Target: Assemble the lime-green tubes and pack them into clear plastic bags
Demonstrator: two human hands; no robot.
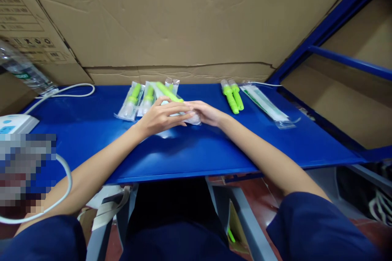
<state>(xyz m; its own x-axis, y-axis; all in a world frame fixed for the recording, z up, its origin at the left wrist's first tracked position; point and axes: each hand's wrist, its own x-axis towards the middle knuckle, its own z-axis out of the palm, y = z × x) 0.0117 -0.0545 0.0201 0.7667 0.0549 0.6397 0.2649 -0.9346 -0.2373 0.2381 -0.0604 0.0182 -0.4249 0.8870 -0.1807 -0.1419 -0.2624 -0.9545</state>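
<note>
My left hand (pixel 163 116) and my right hand (pixel 208 113) meet above the middle of the blue table, around a bright green stick-shaped tool (pixel 169 93) in a clear plastic bag (pixel 194 119). The left fingers lie across the bag; the right fingers are closed at its other end, partly hidden. Just left of my hands lie a bagged green tool (pixel 131 101) with a clear cap and a second bagged tool (pixel 148 98). Two unbagged green tools (pixel 231 97) with clear caps lie to the right, side by side. Beyond them is a stack of flat clear bags (pixel 266 104).
Cardboard (pixel 183 28) stands behind the blue table (pixel 190 155). A white power strip (pixel 18 124) with a cable, and a clear plastic bottle (pixel 27 71), are at the left. A blue metal frame (pixel 346 59) borders the right side.
</note>
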